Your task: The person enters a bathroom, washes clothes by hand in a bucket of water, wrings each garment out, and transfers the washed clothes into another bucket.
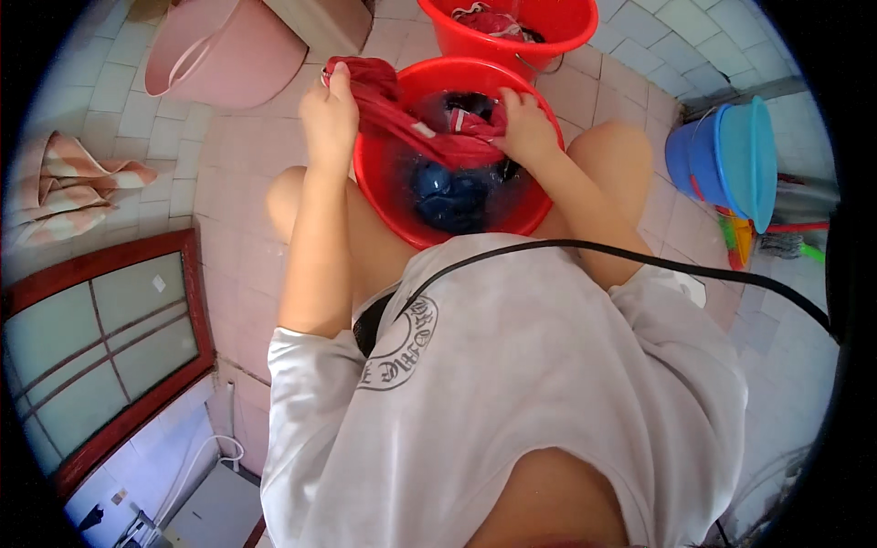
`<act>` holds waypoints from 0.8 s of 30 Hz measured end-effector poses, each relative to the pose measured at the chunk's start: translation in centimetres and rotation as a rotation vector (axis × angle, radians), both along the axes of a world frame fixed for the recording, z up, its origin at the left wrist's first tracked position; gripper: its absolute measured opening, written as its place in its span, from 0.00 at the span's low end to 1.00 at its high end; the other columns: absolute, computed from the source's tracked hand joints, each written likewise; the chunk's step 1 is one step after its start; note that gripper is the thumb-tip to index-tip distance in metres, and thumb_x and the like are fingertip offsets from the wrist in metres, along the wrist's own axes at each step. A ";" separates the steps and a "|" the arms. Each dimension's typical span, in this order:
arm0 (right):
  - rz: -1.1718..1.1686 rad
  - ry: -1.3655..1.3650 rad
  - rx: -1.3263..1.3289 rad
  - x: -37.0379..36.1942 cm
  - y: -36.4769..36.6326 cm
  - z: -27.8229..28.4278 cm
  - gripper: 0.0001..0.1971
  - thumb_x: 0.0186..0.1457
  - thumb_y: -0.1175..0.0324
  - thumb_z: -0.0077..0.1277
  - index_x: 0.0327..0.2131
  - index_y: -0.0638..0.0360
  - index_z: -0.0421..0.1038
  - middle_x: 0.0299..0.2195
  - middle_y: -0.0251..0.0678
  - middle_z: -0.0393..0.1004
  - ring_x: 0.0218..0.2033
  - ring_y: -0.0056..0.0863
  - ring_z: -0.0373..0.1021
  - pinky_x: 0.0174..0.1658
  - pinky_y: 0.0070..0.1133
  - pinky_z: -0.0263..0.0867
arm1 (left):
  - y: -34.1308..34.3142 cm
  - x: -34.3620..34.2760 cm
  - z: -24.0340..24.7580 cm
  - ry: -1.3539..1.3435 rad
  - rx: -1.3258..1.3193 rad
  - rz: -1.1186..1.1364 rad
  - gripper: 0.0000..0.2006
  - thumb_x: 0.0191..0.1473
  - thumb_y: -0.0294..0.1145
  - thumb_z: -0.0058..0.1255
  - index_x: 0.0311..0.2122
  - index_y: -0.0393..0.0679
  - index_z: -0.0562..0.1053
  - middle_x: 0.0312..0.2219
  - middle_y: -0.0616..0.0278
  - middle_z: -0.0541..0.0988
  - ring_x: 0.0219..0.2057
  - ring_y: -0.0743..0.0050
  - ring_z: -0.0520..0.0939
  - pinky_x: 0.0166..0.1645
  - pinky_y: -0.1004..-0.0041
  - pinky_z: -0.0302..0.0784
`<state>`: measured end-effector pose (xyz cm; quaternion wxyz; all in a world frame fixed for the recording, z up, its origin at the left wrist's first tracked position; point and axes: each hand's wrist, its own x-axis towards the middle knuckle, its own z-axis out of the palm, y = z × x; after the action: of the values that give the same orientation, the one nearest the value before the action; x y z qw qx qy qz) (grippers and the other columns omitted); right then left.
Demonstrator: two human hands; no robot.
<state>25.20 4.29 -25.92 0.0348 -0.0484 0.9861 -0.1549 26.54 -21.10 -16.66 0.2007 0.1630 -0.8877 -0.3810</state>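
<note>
Well, I count two round red plastic tubs: the nearer tub (365,178), holding water, sits between the person's knees, and the farther tub (473,38) stands just beyond. One pale-pink plastic tub (247,59) stands to the left. One long red cloth with white patches (391,119) stretches across the nearer tub, above one bundle of dark-blue fabric (449,196). Two bare hands hold that cloth: the left hand's (331,111) fingers clamp its left part, the right hand's (528,130) fingers curl over its right.
</note>
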 end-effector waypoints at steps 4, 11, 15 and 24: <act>0.407 -0.207 -0.811 0.6 -4.0 0.5 0.35 0.38 0.59 0.59 0.50 0.60 0.58 0.42 0.49 0.67 0.45 0.43 0.64 0.49 0.27 0.59 | 2.6 -0.4 2.3 0.060 0.934 -0.020 0.21 0.51 0.42 0.42 0.34 0.28 0.69 0.29 0.48 0.75 0.30 0.60 0.73 0.38 0.69 0.67; 0.187 -0.185 -1.083 -3.2 -0.5 4.1 0.11 0.48 0.72 0.48 0.38 0.59 0.67 0.32 0.30 0.71 0.35 0.21 0.65 0.39 0.18 0.61 | 0.5 -2.2 1.8 0.249 0.413 -0.110 0.20 0.50 0.41 0.42 0.31 0.28 0.69 0.36 0.46 0.75 0.34 0.53 0.74 0.40 0.69 0.66; -0.094 -0.307 -1.214 -3.3 0.9 7.9 0.14 0.46 0.68 0.49 0.38 0.62 0.67 0.36 0.35 0.72 0.39 0.25 0.67 0.43 0.21 0.61 | 1.0 -2.4 1.5 0.031 0.116 -0.198 0.25 0.52 0.50 0.37 0.31 0.32 0.71 0.32 0.38 0.73 0.39 0.44 0.73 0.44 0.63 0.66; 0.341 -0.164 -1.033 -3.2 -1.6 5.7 0.32 0.33 0.63 0.64 0.44 0.66 0.65 0.38 0.42 0.71 0.42 0.31 0.66 0.49 0.25 0.59 | 9.7 -2.8 2.5 -0.471 0.338 -0.504 0.31 0.47 0.60 0.45 0.35 0.34 0.70 0.29 0.54 0.75 0.35 0.64 0.76 0.38 0.69 0.69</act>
<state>22.02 2.67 -20.25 0.1080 -0.2059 0.7541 -0.6142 23.73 -11.40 -14.17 -0.1383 0.0537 -0.8463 -0.5116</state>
